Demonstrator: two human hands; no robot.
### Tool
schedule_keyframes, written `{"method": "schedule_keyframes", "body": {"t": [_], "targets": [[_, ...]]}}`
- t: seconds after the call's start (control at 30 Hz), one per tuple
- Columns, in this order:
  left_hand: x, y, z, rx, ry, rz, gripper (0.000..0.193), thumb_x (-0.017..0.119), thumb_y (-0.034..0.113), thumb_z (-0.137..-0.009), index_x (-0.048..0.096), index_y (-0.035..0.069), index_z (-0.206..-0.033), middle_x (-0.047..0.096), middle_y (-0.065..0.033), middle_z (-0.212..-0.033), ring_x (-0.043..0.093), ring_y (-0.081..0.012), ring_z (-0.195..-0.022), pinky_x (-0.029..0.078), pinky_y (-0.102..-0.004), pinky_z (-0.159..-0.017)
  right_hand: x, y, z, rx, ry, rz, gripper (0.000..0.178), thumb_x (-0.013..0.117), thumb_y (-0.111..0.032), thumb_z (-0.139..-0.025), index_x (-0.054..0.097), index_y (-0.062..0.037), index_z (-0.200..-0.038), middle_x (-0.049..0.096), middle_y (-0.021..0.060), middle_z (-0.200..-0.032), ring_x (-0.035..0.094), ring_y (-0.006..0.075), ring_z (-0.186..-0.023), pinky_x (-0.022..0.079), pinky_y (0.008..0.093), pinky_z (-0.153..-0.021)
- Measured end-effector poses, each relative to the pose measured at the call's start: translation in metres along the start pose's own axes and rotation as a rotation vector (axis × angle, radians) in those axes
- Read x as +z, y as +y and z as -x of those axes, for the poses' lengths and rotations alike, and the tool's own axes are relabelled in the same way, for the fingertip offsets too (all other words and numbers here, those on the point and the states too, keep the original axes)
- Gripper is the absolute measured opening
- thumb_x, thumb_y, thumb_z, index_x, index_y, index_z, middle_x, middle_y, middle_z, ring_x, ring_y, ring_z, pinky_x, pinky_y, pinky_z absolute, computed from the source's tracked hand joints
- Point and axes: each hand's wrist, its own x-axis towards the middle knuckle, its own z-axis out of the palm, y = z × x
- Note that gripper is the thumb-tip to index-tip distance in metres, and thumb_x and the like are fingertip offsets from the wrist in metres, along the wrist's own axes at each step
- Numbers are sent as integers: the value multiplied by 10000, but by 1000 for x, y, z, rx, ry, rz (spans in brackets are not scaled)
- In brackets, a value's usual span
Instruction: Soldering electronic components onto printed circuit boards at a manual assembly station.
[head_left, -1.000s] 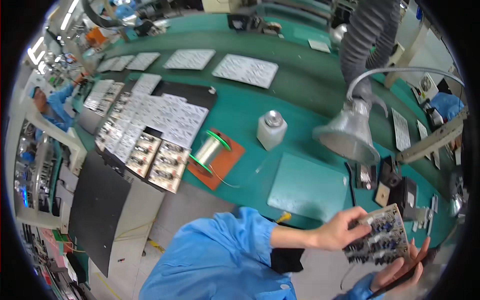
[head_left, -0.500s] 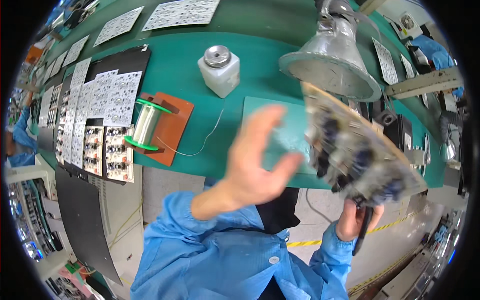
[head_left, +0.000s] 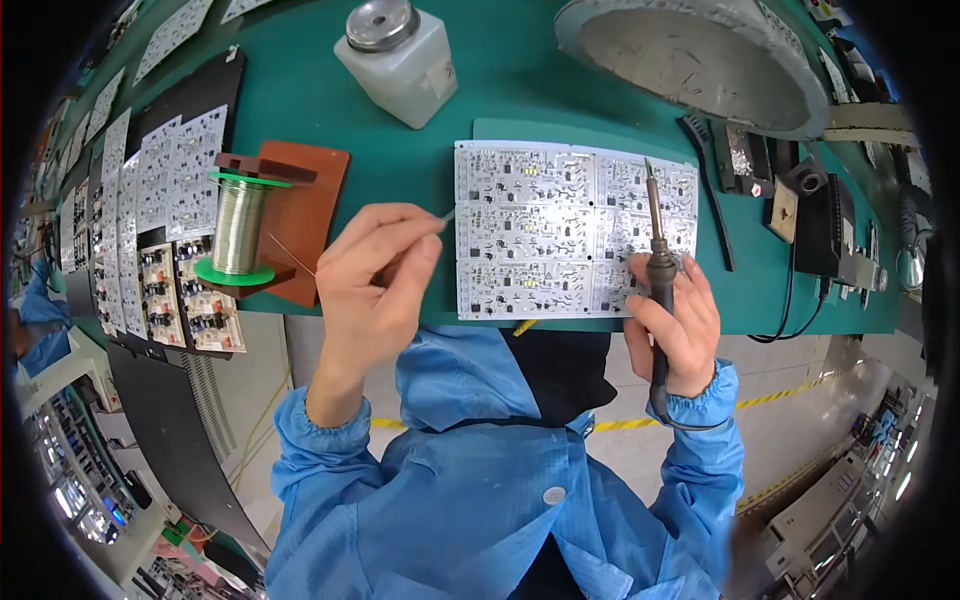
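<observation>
My left hand [head_left: 372,280] pinches solder wire [head_left: 448,216], whose short end pokes out from the fingertips beside the board's left edge. The wire trails back to a spool [head_left: 240,225] with green flanges on a brown stand. In my right hand [head_left: 685,330] is a soldering iron [head_left: 661,270], its metal tip pointing away from me over the right part of the board. That circuit board panel [head_left: 525,240], white with rows of small components, lies flat on the green bench. Fingers of the right hand also rest at its lower right edge.
A white bottle [head_left: 405,75] with a metal cap stands beyond the board. The metal extraction hood [head_left: 690,60] hangs at the far right. A black brush [head_left: 712,195] and a black box [head_left: 828,235] lie on the right. More boards [head_left: 195,175] cover a black sheet at left.
The board, tilted up at the right before, now lies flat on the bench with its other face up. My left hand has moved left and closed on the solder wire. The view has shifted.
</observation>
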Motion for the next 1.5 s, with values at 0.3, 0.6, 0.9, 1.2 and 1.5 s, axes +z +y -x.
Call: {"method": "schedule_keyframes", "body": {"t": [0.3,0.6,0.9,1.2,1.5], "targets": [[14,-6,25,204,-35,-51,152,689,-48,-675,686,1,-819,622,-113,-961,470,-74,-566,363,-218,-493,6,-31,2,246,265,-440,517,471,-532,-926,617,-41,-1001,651,190,-914,613,341,-854,422,558,-877],[8,-4,33,-59,-38,73,136,654,-56,-647,548,29,-645,631,-173,-1106,421,-23,-489,306,-195,-422,13,-48,-33,129,218,-570,164,674,-160,-665,671,-41,-777,523,36,-588,473,175,-512,447,400,-673],[8,-8,33,-38,-56,140,137,648,-63,-653,545,26,-645,653,-156,-1047,401,-11,-465,280,-186,-397,15,-55,-42,100,178,-482,131,662,-175,-609,697,-87,-700,488,2,-554,440,150,-485,440,373,-663],[12,-6,33,-35,-26,127,139,644,-79,-642,547,20,-641,656,-152,-1022,422,-5,-465,277,-184,-383,15,-57,-46,76,168,-431,129,665,-233,-669,697,-108,-683,464,-15,-545,429,138,-485,440,363,-657],[5,-7,30,-27,-64,150,124,650,-74,-656,557,8,-657,640,-149,-1027,434,-8,-470,286,-184,-385,17,-57,-52,59,187,-471,123,661,-212,-672,701,-102,-709,474,-11,-546,426,140,-475,441,356,-639]]}}
